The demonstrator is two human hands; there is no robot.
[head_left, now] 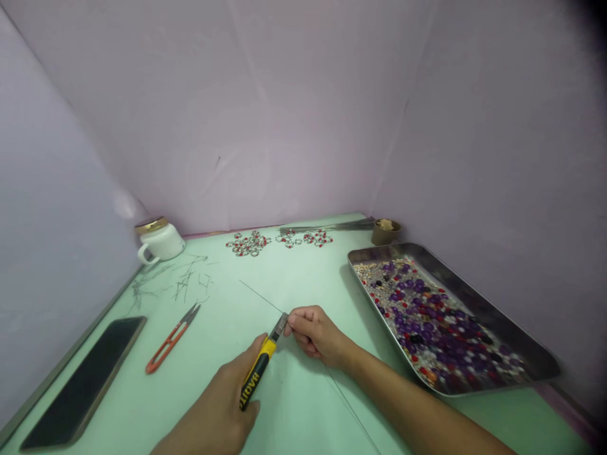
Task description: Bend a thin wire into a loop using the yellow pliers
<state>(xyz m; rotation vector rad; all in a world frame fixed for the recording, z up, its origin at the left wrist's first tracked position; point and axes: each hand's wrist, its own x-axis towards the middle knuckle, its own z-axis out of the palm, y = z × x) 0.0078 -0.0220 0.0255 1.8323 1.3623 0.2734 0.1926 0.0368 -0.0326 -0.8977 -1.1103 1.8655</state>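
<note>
The label on the pliers [260, 370] read roughly "BAQIT", in yellow on a black and yellow grip, its end unclear near the fingers. The left hand [225, 401] was wrapped round that grip; the right hand [315, 335] pinched the thin wire [260, 297] at the pliers' tip, above the middle of the green table [308, 284]. The wire reached beyond the tip and also ran below the right wrist toward the near edge. Tabletop stretched from the pliers to 3 clusters of beaded rings [249, 243] by the back edge. The metal tray [493, 309] of beads bounded the right side, beside the right forearm; red-handled snips [181, 326] and a phone [85, 385] lay left, with a white mug [165, 241] behind.
</note>
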